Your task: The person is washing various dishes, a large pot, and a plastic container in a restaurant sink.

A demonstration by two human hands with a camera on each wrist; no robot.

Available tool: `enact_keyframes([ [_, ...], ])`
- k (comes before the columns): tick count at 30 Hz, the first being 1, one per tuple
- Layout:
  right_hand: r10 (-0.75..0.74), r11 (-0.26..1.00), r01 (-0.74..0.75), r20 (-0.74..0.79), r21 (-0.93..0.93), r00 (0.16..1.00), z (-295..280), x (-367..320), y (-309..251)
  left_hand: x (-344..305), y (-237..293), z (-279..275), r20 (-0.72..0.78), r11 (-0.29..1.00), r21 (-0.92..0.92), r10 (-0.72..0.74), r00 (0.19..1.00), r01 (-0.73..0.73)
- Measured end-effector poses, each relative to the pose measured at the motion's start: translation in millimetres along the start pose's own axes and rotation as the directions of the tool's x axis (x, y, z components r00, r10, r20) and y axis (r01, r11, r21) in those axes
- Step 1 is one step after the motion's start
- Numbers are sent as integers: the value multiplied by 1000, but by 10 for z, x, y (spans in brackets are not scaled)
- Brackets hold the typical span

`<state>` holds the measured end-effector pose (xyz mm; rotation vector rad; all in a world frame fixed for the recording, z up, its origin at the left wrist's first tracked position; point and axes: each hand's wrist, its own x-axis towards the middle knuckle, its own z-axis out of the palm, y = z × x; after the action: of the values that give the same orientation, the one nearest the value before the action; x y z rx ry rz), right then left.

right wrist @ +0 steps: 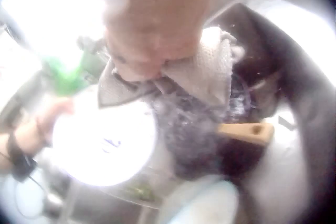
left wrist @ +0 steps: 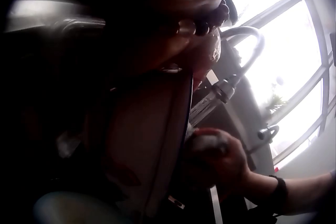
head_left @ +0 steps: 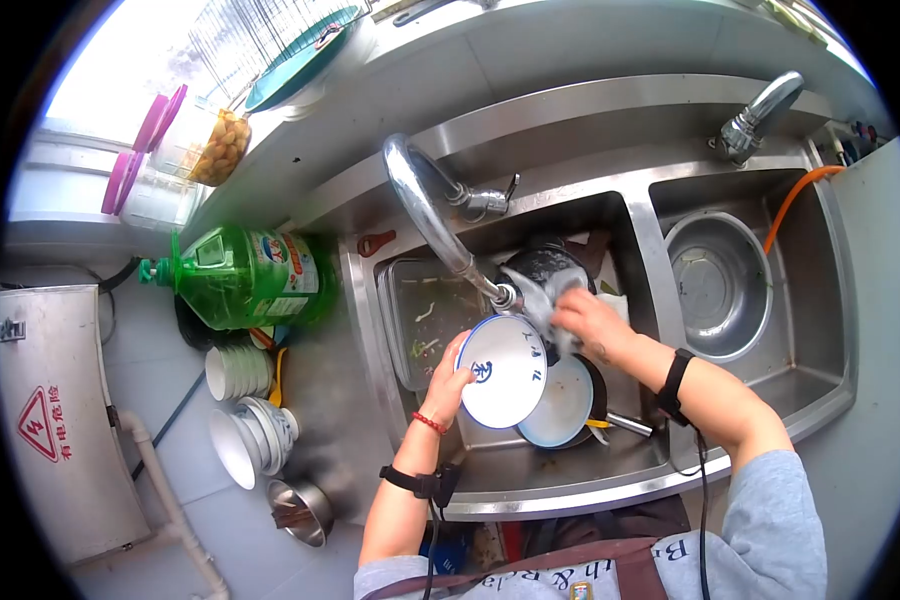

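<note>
My left hand (head_left: 445, 390) grips a white bowl (head_left: 505, 372) with a blue rim and blue markings by its left edge, tilted over the sink. In the left wrist view the bowl (left wrist: 149, 140) is dark and seen from its side. My right hand (head_left: 592, 322) holds a wet grey dishcloth (right wrist: 212, 69), bunched under the fingers, just right of the bowl. Water runs from the curved faucet (head_left: 420, 205) beside the cloth. Below lie a pale blue-rimmed dish (head_left: 560, 405) and a dark pan, partly hidden. A wooden handle (right wrist: 247, 132) shows in the right wrist view.
A clear rectangular container (head_left: 420, 325) with food scraps lies in the left of the basin. The right basin holds a metal bowl (head_left: 718, 285). Left of the sink stand a green jug (head_left: 245, 275), stacked white bowls (head_left: 245, 445) and a small steel bowl (head_left: 305, 510).
</note>
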<state>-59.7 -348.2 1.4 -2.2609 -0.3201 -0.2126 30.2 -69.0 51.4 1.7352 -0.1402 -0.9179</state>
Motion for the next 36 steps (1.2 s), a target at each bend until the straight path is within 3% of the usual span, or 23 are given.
enact_keyframes([
  [2,-82,996,89,-203,25,976,194,282,-199,50,23,36,4,993,-66,-98,995,98],
  [4,-153,987,157,-100,34,983,276,526,-455,77,-41,140,75,972,-106,-203,976,210],
  [5,-88,993,83,55,87,995,418,617,-380,173,-200,123,144,953,8,-300,943,302],
  [6,-31,991,3,213,131,977,629,737,-184,141,-96,283,86,957,110,-279,956,269],
  [8,-112,992,96,211,83,971,668,796,-8,185,-294,353,-82,956,-10,-293,953,293],
  [10,56,982,-6,258,-189,965,541,803,31,181,-317,345,-55,986,-136,-107,993,98],
  [12,371,927,-374,79,29,925,425,553,80,113,-167,413,-118,946,-296,103,988,-134],
  [14,705,691,-685,-4,229,709,477,245,-35,117,-183,404,-186,863,-472,102,977,-180],
  [15,827,496,-727,-2,475,562,713,95,-109,137,-204,439,-230,819,-524,129,965,-234],
  [16,916,258,-682,52,684,398,954,-45,-164,152,-247,508,-275,770,-570,149,950,-286],
  [18,942,0,-426,142,905,303,1165,-118,-391,195,-599,718,-434,645,-670,60,899,-367],
  [19,932,37,-471,139,882,334,1040,-119,-405,217,-887,740,-446,522,-759,18,895,-389],
  [20,907,219,-602,68,768,417,1031,-190,-199,114,-892,693,-261,515,-826,8,965,-228],
  [22,753,585,-715,71,383,654,421,-97,-122,33,-735,336,73,622,-777,-61,995,95],
  [24,418,899,-422,56,117,907,137,167,-278,243,-223,153,351,902,-425,85,932,78],
  [26,182,951,-110,236,-290,955,323,394,-349,474,16,288,416,966,166,114,902,-199],
  [27,85,964,-33,189,-262,978,355,468,-393,487,-41,306,358,977,177,47,933,-118],
  [28,-18,969,52,140,-243,990,341,513,-391,530,-106,309,296,982,183,-15,955,-41],
  [29,37,964,-16,76,-264,996,305,520,-313,572,-169,306,229,982,184,-78,970,35],
  [31,203,944,-210,-57,-254,978,162,530,-206,428,0,393,120,981,-185,75,990,-52],
  [33,530,843,-537,-192,20,826,169,347,-51,330,8,515,-61,836,-509,200,978,-203],
  [34,662,749,-643,-228,161,714,276,283,35,335,16,575,-185,778,-556,227,956,-292],
  [36,781,624,-720,-271,303,563,512,105,53,274,114,663,-200,773,-566,211,957,-288],
])
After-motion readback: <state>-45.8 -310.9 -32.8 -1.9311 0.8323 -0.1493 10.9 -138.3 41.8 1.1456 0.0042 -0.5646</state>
